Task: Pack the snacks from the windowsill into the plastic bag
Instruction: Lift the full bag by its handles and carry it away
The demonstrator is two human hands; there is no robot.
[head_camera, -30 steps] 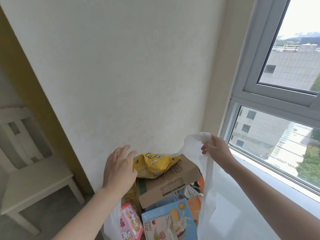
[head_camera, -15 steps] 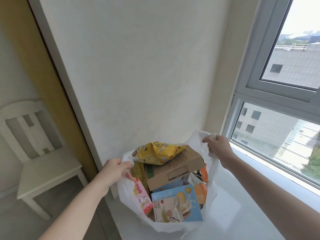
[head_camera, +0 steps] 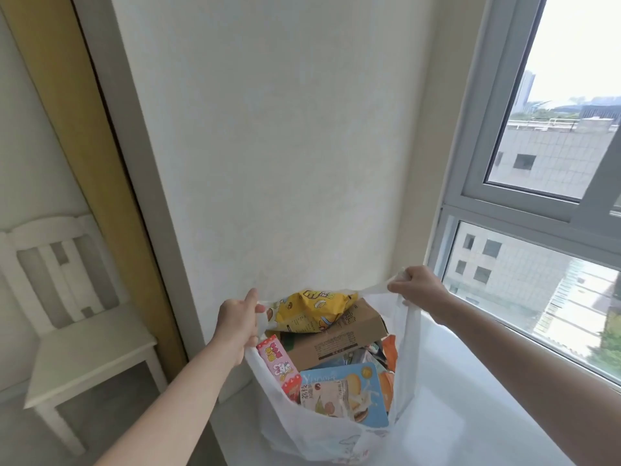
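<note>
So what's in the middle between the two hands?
In the head view, the yellow snack packet on the brown box sits between the left hand and right hand.

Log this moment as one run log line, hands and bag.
left hand: grips bag handle | right hand: grips other handle | plastic bag: full of snacks, on windowsill | yellow snack packet: on top

One bag [head_camera: 322, 435] holds one yellow packet [head_camera: 312, 311], one brown box [head_camera: 339, 338], one pink packet [head_camera: 279, 364] and one blue box [head_camera: 349, 391]; two hands [head_camera: 237, 319] [head_camera: 418, 285]; one chair [head_camera: 67, 314].
</note>
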